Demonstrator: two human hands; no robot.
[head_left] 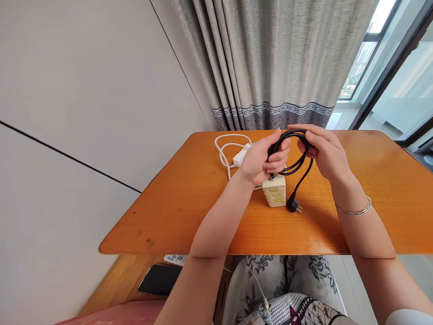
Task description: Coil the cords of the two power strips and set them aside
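Note:
A black power cord (297, 168) is gathered in loops between my two hands, above the wooden table. My left hand (264, 155) wraps its fingers round the left side of the coil. At the coil's upper right, my right hand (323, 146) pinches the loops between thumb and fingers. The cord's free end hangs down to a black plug (293, 204) with metal prongs, just right of a cream power strip (274, 192). That strip stands below my left hand, and the cord enters its top. Behind my left hand lies a white adapter (240, 155), partly hidden.
A white cable (221, 153) loops over the wooden table (189, 198) left of my hands. Grey curtains (270, 58) hang behind the table, and a pale wall panel (84, 90) borders its left. Below the front edge, a dark phone (159, 280) lies on a wooden surface.

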